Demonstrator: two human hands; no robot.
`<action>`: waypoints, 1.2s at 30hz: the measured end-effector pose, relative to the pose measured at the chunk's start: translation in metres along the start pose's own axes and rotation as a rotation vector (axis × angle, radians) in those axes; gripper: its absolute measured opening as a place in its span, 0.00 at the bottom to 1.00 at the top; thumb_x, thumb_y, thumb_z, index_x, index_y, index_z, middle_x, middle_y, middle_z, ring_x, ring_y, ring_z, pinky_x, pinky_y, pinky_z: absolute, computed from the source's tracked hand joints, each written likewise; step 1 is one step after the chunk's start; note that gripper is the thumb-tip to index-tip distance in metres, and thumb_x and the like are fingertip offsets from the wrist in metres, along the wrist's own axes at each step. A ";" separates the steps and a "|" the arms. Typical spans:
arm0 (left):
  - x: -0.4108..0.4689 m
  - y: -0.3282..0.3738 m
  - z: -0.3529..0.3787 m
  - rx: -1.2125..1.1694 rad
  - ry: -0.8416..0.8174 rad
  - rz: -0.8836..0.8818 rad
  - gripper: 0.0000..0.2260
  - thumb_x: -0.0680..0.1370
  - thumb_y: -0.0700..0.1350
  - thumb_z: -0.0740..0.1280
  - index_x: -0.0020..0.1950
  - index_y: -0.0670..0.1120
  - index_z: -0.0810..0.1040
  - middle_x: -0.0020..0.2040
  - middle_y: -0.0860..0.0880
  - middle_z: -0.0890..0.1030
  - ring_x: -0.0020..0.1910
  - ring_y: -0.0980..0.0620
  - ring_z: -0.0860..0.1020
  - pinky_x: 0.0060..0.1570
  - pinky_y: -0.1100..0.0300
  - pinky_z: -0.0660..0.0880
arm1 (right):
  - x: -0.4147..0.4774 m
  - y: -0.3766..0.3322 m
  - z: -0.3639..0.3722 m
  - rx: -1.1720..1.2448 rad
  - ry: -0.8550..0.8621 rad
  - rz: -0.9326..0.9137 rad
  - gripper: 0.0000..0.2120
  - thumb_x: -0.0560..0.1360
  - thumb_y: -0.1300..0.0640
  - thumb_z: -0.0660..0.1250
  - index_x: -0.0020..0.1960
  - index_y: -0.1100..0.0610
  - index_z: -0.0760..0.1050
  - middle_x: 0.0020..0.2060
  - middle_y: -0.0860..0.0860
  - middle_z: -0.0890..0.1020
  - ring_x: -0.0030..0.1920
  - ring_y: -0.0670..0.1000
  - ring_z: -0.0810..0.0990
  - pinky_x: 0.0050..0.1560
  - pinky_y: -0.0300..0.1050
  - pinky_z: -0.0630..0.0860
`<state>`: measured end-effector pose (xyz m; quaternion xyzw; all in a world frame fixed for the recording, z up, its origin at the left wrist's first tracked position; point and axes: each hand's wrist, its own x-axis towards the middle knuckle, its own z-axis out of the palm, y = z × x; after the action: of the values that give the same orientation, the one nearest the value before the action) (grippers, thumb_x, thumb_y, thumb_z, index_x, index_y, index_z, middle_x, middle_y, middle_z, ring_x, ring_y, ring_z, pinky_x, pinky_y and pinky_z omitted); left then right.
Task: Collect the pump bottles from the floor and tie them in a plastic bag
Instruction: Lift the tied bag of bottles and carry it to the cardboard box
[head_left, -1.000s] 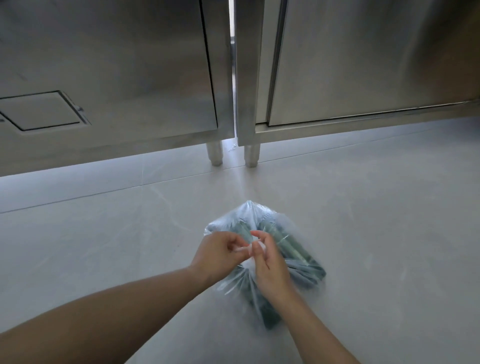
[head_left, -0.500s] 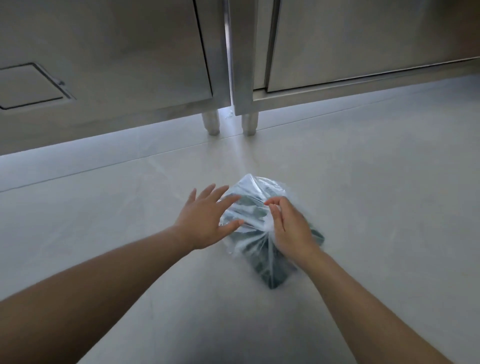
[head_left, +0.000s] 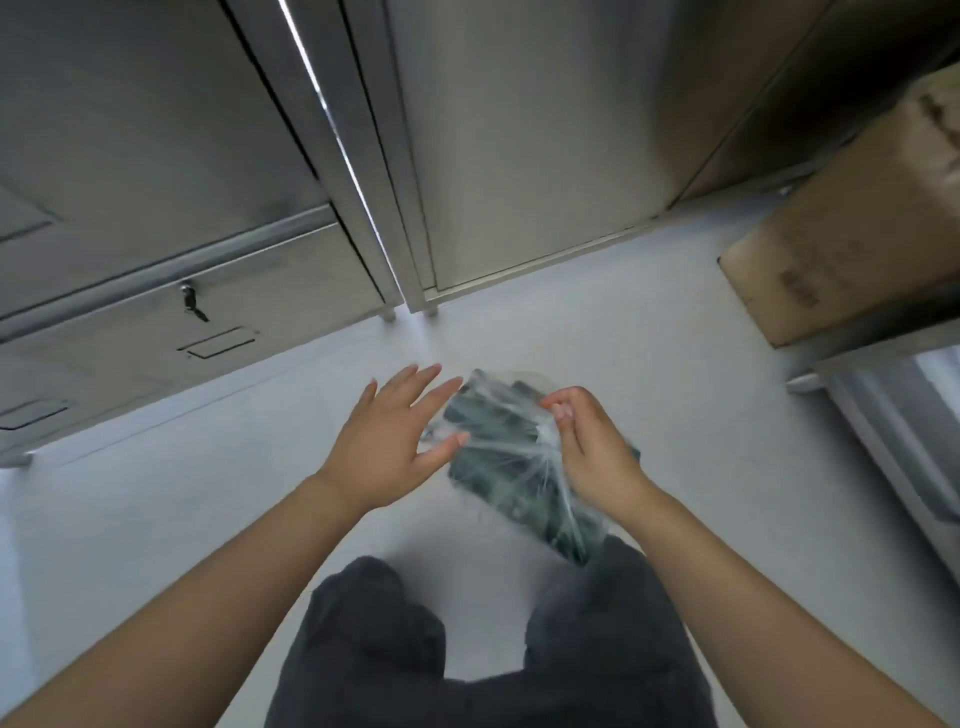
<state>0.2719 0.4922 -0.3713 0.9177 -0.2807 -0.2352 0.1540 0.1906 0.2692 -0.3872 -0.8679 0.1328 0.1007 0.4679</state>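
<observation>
Nearest to me are my own dark trousers (head_left: 374, 639), and above them my two forearms reach out over the pale floor (head_left: 156, 499). My right hand (head_left: 587, 447) is pinched shut on the gathered neck of the clear plastic bag (head_left: 498, 467), thumb against fingers, and the film fans out taut from that pinch. My left hand (head_left: 387, 441) is spread flat, fingers apart, gripping nothing; its thumb tip sits just at the bag's near-left edge. Whether the bag rests on the floor or hangs from my grip I cannot tell.

Inside the bag the dark green pump bottles (head_left: 488, 426) lie bundled side by side. I judge the knot is made or nearly so, though my fingers hide it. To do this well I should keep the neck twisted tight in my right hand, steady the bundle with my left, and tug to test that the tie holds.

Beyond stand steel cabinets (head_left: 208, 171), with a cardboard box (head_left: 857, 218) off to the right.
</observation>
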 end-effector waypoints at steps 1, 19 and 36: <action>-0.013 0.030 -0.030 -0.016 0.013 0.022 0.28 0.77 0.65 0.53 0.75 0.57 0.58 0.77 0.51 0.59 0.77 0.49 0.55 0.74 0.43 0.55 | -0.022 -0.022 -0.031 0.019 0.038 0.011 0.11 0.81 0.59 0.51 0.56 0.61 0.70 0.50 0.53 0.74 0.50 0.47 0.72 0.49 0.30 0.64; 0.039 0.318 -0.179 0.284 0.019 0.391 0.30 0.74 0.68 0.49 0.75 0.58 0.58 0.77 0.52 0.61 0.76 0.51 0.57 0.73 0.45 0.52 | -0.156 -0.067 -0.335 0.034 0.433 0.015 0.10 0.81 0.56 0.52 0.54 0.56 0.71 0.50 0.50 0.74 0.51 0.44 0.72 0.49 0.20 0.62; 0.362 0.423 -0.281 0.342 0.022 0.705 0.32 0.73 0.69 0.50 0.74 0.57 0.60 0.76 0.52 0.61 0.76 0.51 0.56 0.73 0.43 0.53 | 0.033 -0.043 -0.539 -0.028 0.924 0.166 0.10 0.81 0.54 0.51 0.51 0.52 0.70 0.45 0.48 0.75 0.46 0.38 0.73 0.45 0.25 0.66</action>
<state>0.4956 -0.0147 -0.0842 0.7799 -0.6122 -0.1076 0.0730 0.2630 -0.1650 -0.0713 -0.8145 0.3947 -0.2574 0.3384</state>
